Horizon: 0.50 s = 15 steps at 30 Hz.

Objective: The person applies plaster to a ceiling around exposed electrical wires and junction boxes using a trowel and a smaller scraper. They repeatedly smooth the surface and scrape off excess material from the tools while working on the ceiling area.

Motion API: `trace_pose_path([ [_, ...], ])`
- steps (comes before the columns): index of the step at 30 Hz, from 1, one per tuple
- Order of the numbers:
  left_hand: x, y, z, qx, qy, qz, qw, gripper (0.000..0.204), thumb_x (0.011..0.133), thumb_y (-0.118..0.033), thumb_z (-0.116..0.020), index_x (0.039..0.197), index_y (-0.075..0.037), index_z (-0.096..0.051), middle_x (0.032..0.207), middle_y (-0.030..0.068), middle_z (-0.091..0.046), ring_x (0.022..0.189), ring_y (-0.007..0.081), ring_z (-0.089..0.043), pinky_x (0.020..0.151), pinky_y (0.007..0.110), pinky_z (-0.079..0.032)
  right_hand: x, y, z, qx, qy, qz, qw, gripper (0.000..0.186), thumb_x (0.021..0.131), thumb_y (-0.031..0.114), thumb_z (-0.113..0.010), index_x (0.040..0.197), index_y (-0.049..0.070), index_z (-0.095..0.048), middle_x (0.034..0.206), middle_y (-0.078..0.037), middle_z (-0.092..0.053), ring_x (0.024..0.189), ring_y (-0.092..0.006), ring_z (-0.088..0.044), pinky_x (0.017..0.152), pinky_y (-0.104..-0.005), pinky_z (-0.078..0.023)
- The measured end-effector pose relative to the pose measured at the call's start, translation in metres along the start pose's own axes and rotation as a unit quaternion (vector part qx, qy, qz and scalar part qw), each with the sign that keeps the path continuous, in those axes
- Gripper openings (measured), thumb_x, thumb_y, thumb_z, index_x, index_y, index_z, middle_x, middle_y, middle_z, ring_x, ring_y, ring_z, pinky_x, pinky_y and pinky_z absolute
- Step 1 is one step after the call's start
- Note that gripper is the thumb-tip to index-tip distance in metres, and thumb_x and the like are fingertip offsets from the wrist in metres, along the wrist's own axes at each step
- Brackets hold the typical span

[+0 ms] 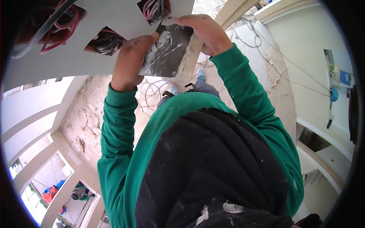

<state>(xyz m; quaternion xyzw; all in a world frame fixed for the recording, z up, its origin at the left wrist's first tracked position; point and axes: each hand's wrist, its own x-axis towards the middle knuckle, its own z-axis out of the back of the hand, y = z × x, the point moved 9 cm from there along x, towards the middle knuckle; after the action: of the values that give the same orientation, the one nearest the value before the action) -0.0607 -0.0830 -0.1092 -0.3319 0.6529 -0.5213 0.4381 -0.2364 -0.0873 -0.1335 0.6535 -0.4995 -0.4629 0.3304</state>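
Gripping a plaster-smeared dark board (167, 49) against the white wall (76, 57), left hand (131, 62) and right hand (207, 34) both clamp its edges — a slip could drop it.

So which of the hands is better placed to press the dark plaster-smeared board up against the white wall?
Probably the left hand: its palm spreads flat behind the dark board, thumb on its upper edge. The right hand only grips the top right corner, beside the wall cutouts with cables.
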Motion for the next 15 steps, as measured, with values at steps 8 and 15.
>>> trace_pose_path([
  [8, -0.021, 0.045, -0.01, -0.077, -0.022, 0.04, 0.996, 0.018, 0.093, -0.01, -0.048, 0.109, -0.003, -0.054, 0.088, 0.0042, -0.052, 0.071, 0.0107, -0.049, 0.06, 0.027, -0.046, -0.04, -0.025, 0.1, 0.029, 0.009, -0.003, 1.0, 0.031, 0.097, 0.018, -0.065, 0.115, -0.007, -0.067, 0.104, -0.008, -0.07, 0.092, -0.0136, -0.065, 0.086, -0.0277, -0.051],
  [15, -0.017, 0.004, -0.059, 0.2, -0.18, -0.182, 0.946, 0.04, 0.09, 0.002, -0.051, 0.13, 0.004, -0.047, 0.087, 0.011, -0.063, 0.071, 0.0198, -0.062, 0.066, 0.032, -0.055, -0.046, -0.014, 0.175, -0.109, 0.02, 0.055, 0.992, 0.027, 0.099, 0.015, -0.062, 0.117, -0.006, -0.066, 0.101, -0.005, -0.071, 0.093, -0.01, -0.062, 0.087, -0.0251, -0.048],
])
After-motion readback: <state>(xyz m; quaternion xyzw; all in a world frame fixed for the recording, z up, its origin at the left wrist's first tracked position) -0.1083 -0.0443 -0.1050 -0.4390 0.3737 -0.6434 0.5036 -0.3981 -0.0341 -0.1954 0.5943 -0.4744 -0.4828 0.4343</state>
